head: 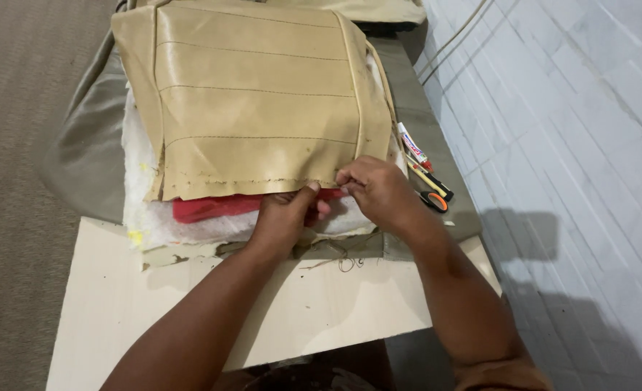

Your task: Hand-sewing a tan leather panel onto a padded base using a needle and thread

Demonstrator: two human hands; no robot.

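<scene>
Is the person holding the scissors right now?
No, the scissors lie untouched by the wall side, while the left hand and right hand pinch the tan cover's near edge.

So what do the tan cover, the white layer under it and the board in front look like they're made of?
Tan cover: likely faux leather or vinyl, with a smooth slight sheen, stitched seam lines and needle holes along the raw edge that both hands, left hand and right hand, pinch. White layer: fluffy and fibrous, probably foam or batting. Board: pale, matte, flat, probably plywood or laminate.
</scene>
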